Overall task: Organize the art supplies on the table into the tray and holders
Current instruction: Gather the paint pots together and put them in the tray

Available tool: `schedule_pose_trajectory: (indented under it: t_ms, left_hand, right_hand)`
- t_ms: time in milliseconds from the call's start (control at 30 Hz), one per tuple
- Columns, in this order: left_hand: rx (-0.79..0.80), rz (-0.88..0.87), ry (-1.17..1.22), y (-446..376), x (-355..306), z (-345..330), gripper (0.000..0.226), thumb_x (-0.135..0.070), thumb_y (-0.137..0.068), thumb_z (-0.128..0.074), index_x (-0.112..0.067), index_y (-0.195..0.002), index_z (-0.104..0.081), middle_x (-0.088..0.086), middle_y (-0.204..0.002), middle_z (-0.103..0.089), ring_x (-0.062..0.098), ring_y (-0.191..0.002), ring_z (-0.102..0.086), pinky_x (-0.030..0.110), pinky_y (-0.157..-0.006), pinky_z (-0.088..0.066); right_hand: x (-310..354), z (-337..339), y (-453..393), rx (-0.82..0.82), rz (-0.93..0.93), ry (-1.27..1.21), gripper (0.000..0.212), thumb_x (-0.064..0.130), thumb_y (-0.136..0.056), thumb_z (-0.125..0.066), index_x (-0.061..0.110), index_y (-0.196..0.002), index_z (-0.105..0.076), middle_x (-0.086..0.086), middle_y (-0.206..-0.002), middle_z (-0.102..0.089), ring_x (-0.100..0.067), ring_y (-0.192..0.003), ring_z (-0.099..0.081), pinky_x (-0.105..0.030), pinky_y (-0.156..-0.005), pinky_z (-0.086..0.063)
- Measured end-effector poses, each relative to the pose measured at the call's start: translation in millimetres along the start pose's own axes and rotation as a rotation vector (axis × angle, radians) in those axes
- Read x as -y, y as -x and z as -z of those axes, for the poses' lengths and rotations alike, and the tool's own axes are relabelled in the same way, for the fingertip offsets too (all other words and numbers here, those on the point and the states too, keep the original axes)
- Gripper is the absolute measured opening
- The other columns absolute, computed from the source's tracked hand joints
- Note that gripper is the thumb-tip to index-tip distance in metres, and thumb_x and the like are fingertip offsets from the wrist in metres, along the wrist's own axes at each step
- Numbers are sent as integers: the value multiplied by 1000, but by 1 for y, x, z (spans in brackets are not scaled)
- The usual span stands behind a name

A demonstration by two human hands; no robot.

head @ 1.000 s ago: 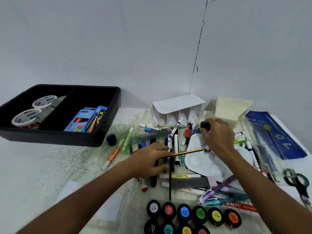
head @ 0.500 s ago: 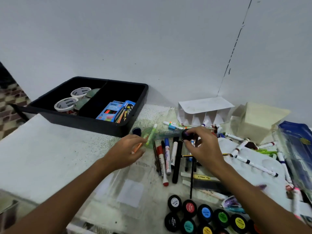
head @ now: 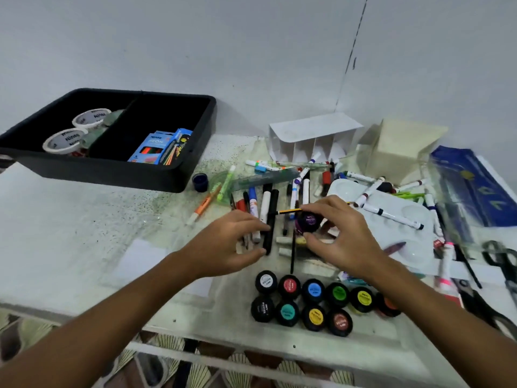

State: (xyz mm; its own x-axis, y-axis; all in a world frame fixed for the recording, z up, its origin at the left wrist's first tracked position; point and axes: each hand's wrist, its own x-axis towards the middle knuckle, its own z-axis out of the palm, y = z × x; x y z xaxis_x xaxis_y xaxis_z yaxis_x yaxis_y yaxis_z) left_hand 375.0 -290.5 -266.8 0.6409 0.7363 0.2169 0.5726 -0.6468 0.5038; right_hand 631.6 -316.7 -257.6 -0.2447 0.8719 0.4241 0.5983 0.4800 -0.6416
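Observation:
My right hand (head: 344, 236) grips a purple poster-paint jar (head: 307, 221) just above the pile of markers. A striped pencil (head: 289, 211) lies behind the jar. To its left, my left hand (head: 229, 243) has curved fingers, with fingertip and thumb against a black marker (head: 270, 217); a firm grip does not show. Two rows of black paint jars (head: 313, 291) with coloured lids stand near the front edge. The black two-part tray (head: 179, 182) at back left holds two tape rolls (head: 92, 117) and a blue neon box (head: 156, 148). A white divided holder (head: 313, 135) and a beige holder (head: 402, 144) stand at the back.
A white palette (head: 397, 239) strewn with markers lies to the right. Beyond it are a blue pouch (head: 472, 186) and scissors (head: 500, 261). A small dark blue pot (head: 200, 182), an orange marker (head: 204, 205) and a green ruler (head: 265, 179) sit near the tray.
My right hand has carried the purple jar nearer, toward the rows of jars. My left hand has moved right, from the orange marker to the black marker. The view has shifted.

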Motion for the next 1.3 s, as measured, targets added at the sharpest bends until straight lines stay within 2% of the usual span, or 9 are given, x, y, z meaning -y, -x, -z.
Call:
schedule_pose_trajectory:
  t_ms: [167, 367, 533, 700, 867, 1033, 1200, 1300]
  left_hand:
    - [56, -207, -61, -11, -51, -25, 60, -59, -84, -60, -15, -124, -64, 1, -116, -64, 15, -107, -55, 37, -87, -49]
    - [127, -332, -194, -2, -91, -56, 77, -76, -75, -56, -21, -130, -57, -1, -127, -57, 18, -118, -49, 40, -94, -43]
    - [102, -339, -276, 2, -97, -70, 77, -74, -75, -55, -19, -130, -58, 0, -128, -57, 20, -116, -49, 39, -88, -46]
    - [67, -324, -283, 5, -97, -77, 69, -65, -78, -58, -16, -126, -60, 2, -126, -58, 22, -114, -51, 43, -84, -49]
    - [78, -306, -292, 5, -96, -78, 68, -63, -79, -56, -15, -127, -61, 2, -128, -58, 24, -114, -52, 46, -84, -48]
    - [57, -298, -282, 7, -98, -79, 67, -62, -79, -55, -14, -125, -62, 2, -127, -59, 24, -114, -53, 47, -85, -48]
    - [46, -271, -283, 10, -99, -81, 64, -59, -79, -59, -16, -127, -61, 1, -130, -58, 22, -119, -51, 46, -91, -45]
    - [53, -251, -281, 11, -99, -83, 63, -57, -79, -62, -16, -128, -60, 1, -132, -57, 22, -121, -49, 46, -93, -44]
  right_hand:
    - [3, 36, 54, 62, 37, 40, 42, 10, -74, -72, 8, -115, -66, -1, -100, -56, -7, -93, -57, -21, -78, -48]
    - [12, 66, 114, 154, 115, 105, 40, 14, -77, -70, 5, -116, -65, -5, -109, -58, -15, -102, -59, -27, -86, -49]
    - [16, 66, 134, 222, 128, 205, 41, 20, -80, -66, 7, -118, -66, -7, -105, -59, -21, -94, -61, -32, -78, -52]
    - [21, 62, 140, 217, 51, 255, 35, 26, -83, -61, 12, -113, -70, -4, -104, -66, -21, -95, -63, -36, -80, -55]
    - [24, 56, 143, 225, 45, 317, 29, 10, -77, -71, 10, -106, -73, -9, -106, -68, -30, -94, -66, -44, -77, -58]
    - [23, 49, 149, 221, 9, 318, 23, 14, -83, -67, 11, -105, -74, -8, -109, -60, -26, -82, -65, -43, -66, -58]
    - [28, 52, 147, 261, -24, 378, 23, 17, -83, -69, 14, -105, -74, -3, -96, -57, -23, -72, -62, -37, -58, -54]
    - [38, 59, 134, 333, -23, 486, 23, 24, -86, -64, 22, -106, -74, 0, -96, -61, -22, -81, -63, -33, -63, -50]
